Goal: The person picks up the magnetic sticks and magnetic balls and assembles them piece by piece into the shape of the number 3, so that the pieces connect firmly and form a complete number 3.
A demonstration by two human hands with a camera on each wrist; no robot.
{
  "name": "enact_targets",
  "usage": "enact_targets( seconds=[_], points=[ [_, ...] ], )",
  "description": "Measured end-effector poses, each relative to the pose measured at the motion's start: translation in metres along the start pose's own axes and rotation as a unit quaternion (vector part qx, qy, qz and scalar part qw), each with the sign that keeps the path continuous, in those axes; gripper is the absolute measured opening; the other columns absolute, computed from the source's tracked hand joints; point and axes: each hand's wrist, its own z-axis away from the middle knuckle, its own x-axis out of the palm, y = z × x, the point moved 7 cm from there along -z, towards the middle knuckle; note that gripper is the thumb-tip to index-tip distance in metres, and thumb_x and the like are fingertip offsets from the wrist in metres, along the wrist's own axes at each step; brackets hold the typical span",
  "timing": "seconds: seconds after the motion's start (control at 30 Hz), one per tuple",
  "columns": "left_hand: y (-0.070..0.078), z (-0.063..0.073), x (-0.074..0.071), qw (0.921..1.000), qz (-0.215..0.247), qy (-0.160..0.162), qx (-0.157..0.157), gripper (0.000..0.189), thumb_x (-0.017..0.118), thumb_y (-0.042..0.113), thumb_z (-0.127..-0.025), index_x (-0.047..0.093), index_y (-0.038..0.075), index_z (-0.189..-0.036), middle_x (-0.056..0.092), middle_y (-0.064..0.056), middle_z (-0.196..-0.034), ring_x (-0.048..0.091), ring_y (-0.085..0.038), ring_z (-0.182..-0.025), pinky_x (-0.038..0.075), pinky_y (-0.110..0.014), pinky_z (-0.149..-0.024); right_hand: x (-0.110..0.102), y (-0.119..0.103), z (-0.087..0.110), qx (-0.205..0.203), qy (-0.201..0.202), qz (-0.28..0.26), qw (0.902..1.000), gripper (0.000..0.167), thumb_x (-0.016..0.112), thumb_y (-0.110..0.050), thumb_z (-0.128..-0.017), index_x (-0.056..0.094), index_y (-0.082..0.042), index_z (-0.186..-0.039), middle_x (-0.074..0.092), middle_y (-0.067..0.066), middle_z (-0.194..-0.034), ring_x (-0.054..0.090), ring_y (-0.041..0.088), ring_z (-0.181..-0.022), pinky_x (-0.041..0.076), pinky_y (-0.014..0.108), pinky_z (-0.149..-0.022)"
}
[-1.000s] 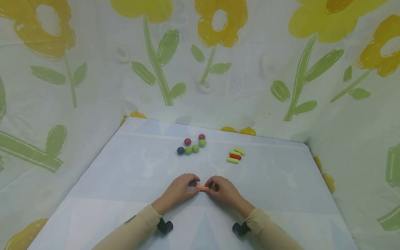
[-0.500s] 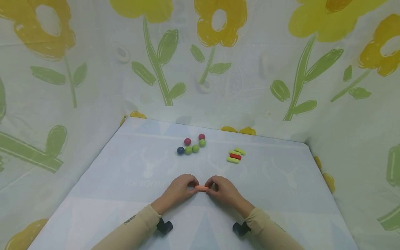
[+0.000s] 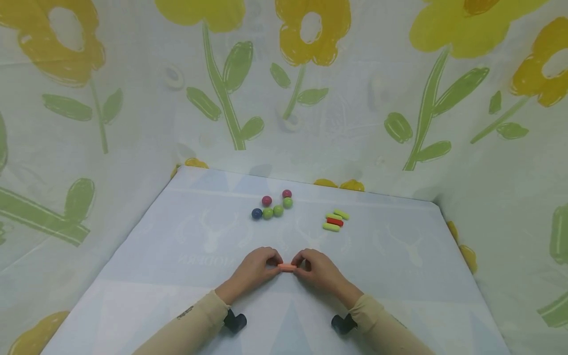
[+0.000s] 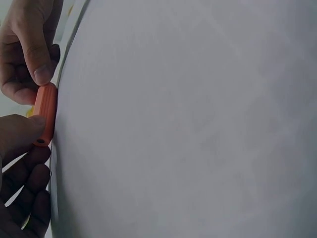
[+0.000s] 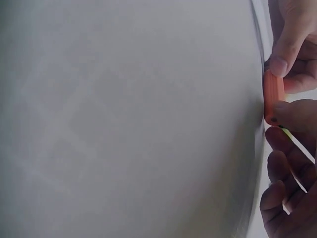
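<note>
An orange, ridged, tube-shaped bead [image 3: 287, 267] lies level between the two hands, close to the tabletop [image 3: 284, 305]. My left hand [image 3: 256, 268] pinches its left end between thumb and fingers. At the opposite end, my right hand [image 3: 320, 270] pinches it the same way. In the left wrist view, a small dark hole shows in the near end of the orange bead [image 4: 45, 114]; the left thumb [image 4: 22, 130] presses on its side. The right wrist view shows the orange bead [image 5: 273, 96] with a hole at that end too, beside the right thumb [image 5: 296, 114].
Beyond the hands sit several round beads: a dark blue one [image 3: 257, 213], green ones [image 3: 278, 210] and two dark red ones [image 3: 266, 200]. To their right lie yellow-green tube beads [image 3: 331, 227] and a red one [image 3: 335, 222]. Flower-printed curtains [image 3: 337, 123] surround the table.
Both hands keep their grip on the orange bead, which has shifted only very slightly between them. The loose beads stay where they were.
</note>
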Motion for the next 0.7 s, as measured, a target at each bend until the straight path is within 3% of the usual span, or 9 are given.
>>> enact_targets(
  seconds=[0.23,0.53,0.7],
  points=[
    [0.001,-0.001,0.001,0.9999,-0.003,0.010,0.010,0.008,0.074,0.025,-0.087,0.070,0.021,-0.091,0.067,0.010,-0.087,0.061,-0.006,-0.085,0.051,-0.028,-0.081,-0.007,0.001,-0.001,-0.019,0.016,0.004,0.9997,0.009,0.070,-0.024,-0.090,0.067,-0.023,-0.099,0.064,-0.012,-0.091,0.049,0.004,-0.074,0.043,0.020,-0.066],
    [0.001,0.000,0.001,1.0000,0.000,0.006,0.008,0.005,0.073,0.024,-0.087,0.069,0.023,-0.091,0.068,0.011,-0.090,0.062,-0.006,-0.088,0.052,-0.029,-0.084,-0.015,0.014,-0.014,0.037,0.020,-0.005,0.9991,0.012,0.067,-0.027,-0.093,0.066,-0.024,-0.105,0.062,-0.013,-0.092,0.053,0.007,-0.078,0.046,0.020,-0.067],
    [0.002,0.000,0.001,1.0000,0.000,0.003,0.009,0.006,0.074,0.024,-0.087,0.070,0.022,-0.092,0.068,0.011,-0.088,0.061,-0.006,-0.086,0.052,-0.028,-0.081,-0.021,0.019,-0.025,0.046,0.037,-0.011,0.9982,0.017,0.067,-0.026,-0.093,0.066,-0.022,-0.109,0.062,-0.010,-0.093,0.054,0.008,-0.080,0.047,0.022,-0.067]
  ],
)
